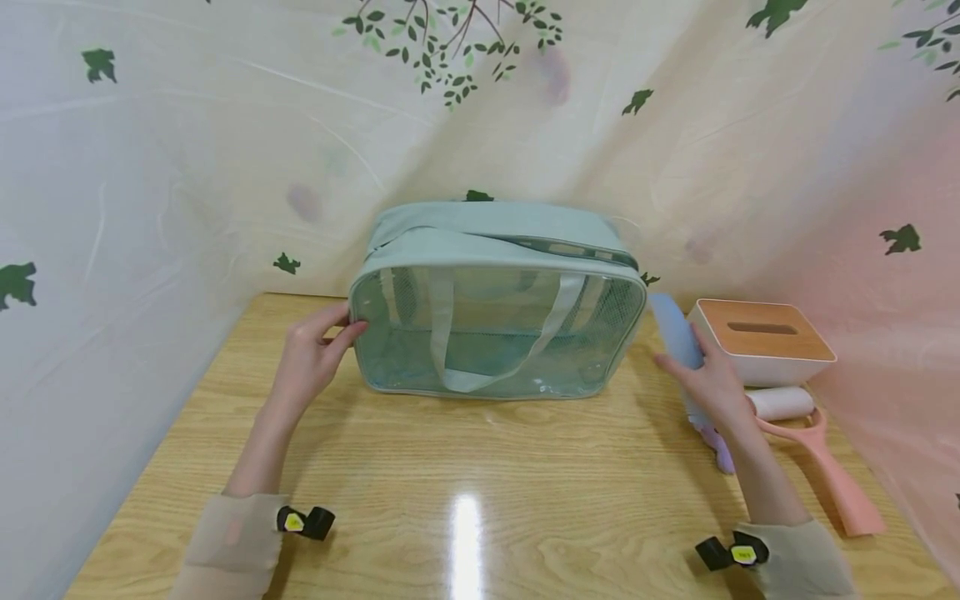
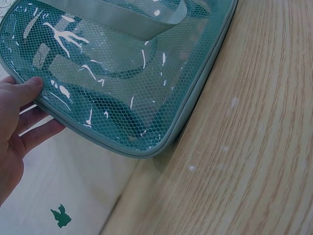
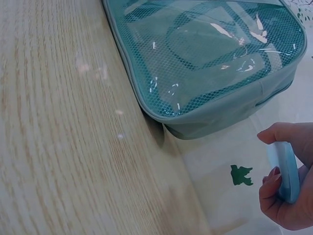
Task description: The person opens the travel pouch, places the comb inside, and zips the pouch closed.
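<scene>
A mint-green toiletry bag (image 1: 491, 333) with a clear front and a looped strap stands upright on the table. Its top zip is parted on the right. My left hand (image 1: 311, 346) pinches the bag's left edge, thumb on the front and fingers behind, as the left wrist view also shows. Right of the bag, my right hand (image 1: 712, 379) grips a light blue, flat oblong object (image 3: 289, 171) between thumb and curled fingers; its exact kind cannot be told. Below that hand, a lilac object (image 1: 722, 458) shows partly, the rest hidden.
At the right stands a white tissue box (image 1: 780, 371) with a wooden lid. In front of it lies a lint roller with a white roll (image 1: 783, 403) and a pink handle (image 1: 843, 492). A leaf-printed curtain (image 1: 225, 167) hangs behind the wooden table (image 1: 390, 483).
</scene>
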### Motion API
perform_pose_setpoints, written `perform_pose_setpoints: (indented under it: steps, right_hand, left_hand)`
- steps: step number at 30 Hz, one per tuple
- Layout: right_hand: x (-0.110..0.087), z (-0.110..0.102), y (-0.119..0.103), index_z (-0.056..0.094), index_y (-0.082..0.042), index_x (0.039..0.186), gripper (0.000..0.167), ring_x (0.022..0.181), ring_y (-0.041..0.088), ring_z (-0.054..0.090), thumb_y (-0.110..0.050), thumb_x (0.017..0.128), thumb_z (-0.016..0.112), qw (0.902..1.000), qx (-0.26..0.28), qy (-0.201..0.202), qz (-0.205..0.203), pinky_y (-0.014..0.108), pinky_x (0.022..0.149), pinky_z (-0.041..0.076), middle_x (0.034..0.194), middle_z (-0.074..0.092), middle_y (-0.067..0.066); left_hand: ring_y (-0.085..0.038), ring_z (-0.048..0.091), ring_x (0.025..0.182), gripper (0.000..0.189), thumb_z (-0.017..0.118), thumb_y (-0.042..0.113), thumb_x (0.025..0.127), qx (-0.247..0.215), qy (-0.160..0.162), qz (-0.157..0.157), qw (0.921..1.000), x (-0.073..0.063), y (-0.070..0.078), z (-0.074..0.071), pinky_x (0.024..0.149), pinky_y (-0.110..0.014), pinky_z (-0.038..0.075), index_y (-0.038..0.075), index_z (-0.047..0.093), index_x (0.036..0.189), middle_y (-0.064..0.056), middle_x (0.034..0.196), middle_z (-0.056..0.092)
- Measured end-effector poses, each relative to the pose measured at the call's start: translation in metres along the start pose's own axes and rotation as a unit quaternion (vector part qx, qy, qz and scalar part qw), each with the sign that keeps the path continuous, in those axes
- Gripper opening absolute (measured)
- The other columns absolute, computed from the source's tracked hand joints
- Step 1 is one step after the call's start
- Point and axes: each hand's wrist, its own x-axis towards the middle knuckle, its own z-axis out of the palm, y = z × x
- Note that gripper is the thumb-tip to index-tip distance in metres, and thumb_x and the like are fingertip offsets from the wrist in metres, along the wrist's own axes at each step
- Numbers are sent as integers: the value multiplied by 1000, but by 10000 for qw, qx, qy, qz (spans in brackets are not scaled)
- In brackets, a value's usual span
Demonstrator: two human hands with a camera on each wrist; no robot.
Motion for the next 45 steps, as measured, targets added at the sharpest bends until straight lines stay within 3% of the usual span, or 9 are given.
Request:
perform_pose_setpoints:
  steps: [7,14,18,21,23,29,32,36,45]
  right_hand:
    - [-2,-6,-10,24,-11,164,93,139,52,43,-55,95,68,9976,212,626,196,55,95,50,157,40,30]
    - [-3,-11,-16,31,-22,163,84,132,44,52,-54,95,68,9929,553,1050,43,16,72,47,157,45,21]
    - [-3,-15,-17,32,-26,162,79,105,17,64,-55,96,65,9922,445,1160,-105,12,62,47,156,48,19]
    - [-1,-19,-20,30,-27,163,80,82,-6,58,-55,97,65,9918,456,1181,-147,16,58,50,156,49,20]
    - [-1,-21,-22,30,-26,163,81,78,-11,55,-54,96,66,9913,536,1192,-159,16,57,51,156,48,22]
    - [1,-28,-31,38,-20,160,78,93,2,55,-46,95,71,9871,581,1469,-261,10,60,49,149,52,20]
    - [2,-31,-34,39,-18,159,77,109,20,60,-44,95,71,9866,489,1523,-314,7,62,46,146,50,19]
    - [3,-37,-38,37,-16,160,78,126,39,51,-39,94,71,9883,334,1437,-385,6,68,40,143,46,23]
    - [6,-50,-58,31,-21,161,80,112,30,43,-27,91,70,9879,204,1457,-490,12,64,41,139,42,23]
  left_hand:
    - [10,59,94,20,70,0,95,64,7,8,10000,0,0,0,70,-3,55,5,76,113,-14,105,77]
    - [9,60,93,18,70,0,95,53,18,-7,10000,0,-1,0,69,-4,55,4,76,111,-14,104,77]
    - [9,60,93,19,70,-1,94,72,16,18,10000,0,1,-1,69,-3,55,5,76,112,-13,105,77]
    - [10,60,93,19,71,0,94,81,8,19,10000,0,1,-1,69,-4,55,5,76,112,-14,105,77]
    - [10,59,93,19,70,0,94,71,4,15,10000,0,1,-1,69,-4,55,4,76,112,-14,105,77]
    - [10,59,93,19,70,-1,95,30,3,1,10000,0,1,-1,69,-4,55,5,76,113,-14,104,77]
    - [10,60,94,20,70,0,95,45,-10,-5,10000,0,1,-2,69,-4,55,5,76,113,-13,105,77]
    - [10,60,93,20,70,0,95,69,-22,-7,10000,0,1,-2,69,-4,55,5,76,113,-13,105,77]
    - [5,63,94,19,70,1,95,90,-21,-27,10000,-2,1,-2,69,-5,56,4,76,113,-13,105,77]
